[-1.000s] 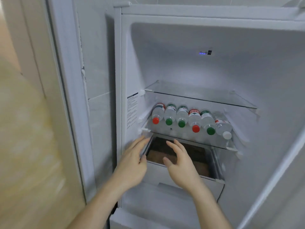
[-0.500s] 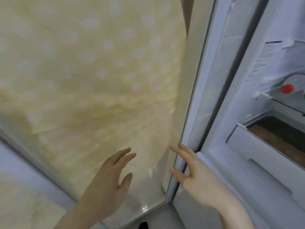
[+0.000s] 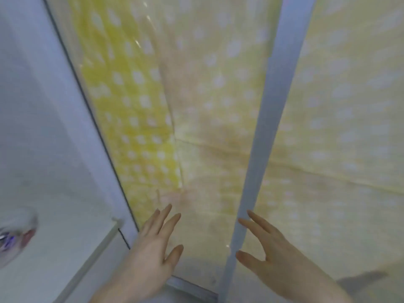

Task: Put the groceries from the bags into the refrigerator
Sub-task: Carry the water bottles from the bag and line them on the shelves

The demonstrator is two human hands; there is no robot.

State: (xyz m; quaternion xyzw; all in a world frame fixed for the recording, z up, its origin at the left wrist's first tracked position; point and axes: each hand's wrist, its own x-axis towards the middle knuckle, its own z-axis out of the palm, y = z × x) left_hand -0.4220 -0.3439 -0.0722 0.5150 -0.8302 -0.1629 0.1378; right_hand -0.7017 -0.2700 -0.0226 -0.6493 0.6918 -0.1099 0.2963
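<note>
While both hands, left hand [image 3: 153, 243] and right hand [image 3: 269, 250], are hanging spread and holding nothing before a dotted curtain [image 3: 218, 106], presumably reaching for bags, groceries and refrigerator are lying out of view.

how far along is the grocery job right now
Nothing done shows in this view: no fridge or bags, only a yellow dotted curtain behind glass. Nothing is in hand: the left hand and right hand are both open and carry nothing. Fetching groceries and loading them seems left.
</note>
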